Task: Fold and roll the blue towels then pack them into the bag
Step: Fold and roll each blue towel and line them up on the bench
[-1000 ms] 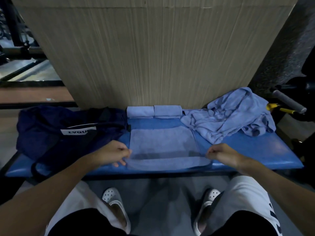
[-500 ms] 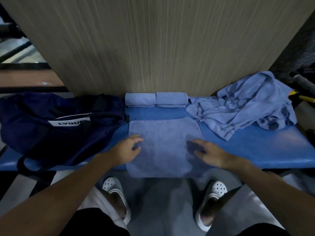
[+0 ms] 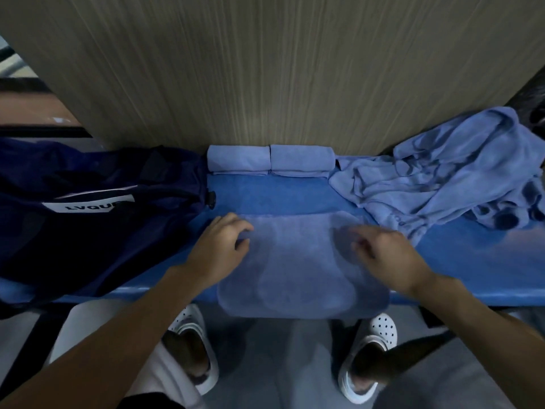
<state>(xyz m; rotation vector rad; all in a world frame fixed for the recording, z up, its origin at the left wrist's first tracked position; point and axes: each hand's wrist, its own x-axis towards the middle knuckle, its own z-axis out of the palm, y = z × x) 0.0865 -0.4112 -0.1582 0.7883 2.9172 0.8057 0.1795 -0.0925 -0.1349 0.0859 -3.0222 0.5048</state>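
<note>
Towel-folding seen from the head camera: a folded blue towel (image 3: 295,261) lies flat on the blue padded bench (image 3: 472,261), its near edge hanging over the front. The left hand (image 3: 219,246) rests on its far left corner with fingers loosely bent and apart, while the right hand (image 3: 386,255) lies on its right side, too blurred to tell how the fingers sit. Two rolled towels (image 3: 239,157) lie end to end against the wood-grain panel (image 3: 265,69); a heap of loose blue towels (image 3: 442,178) is at right, a navy bag (image 3: 88,246) with a white label (image 3: 88,206) at left, and white clogs (image 3: 374,335) are below.
</note>
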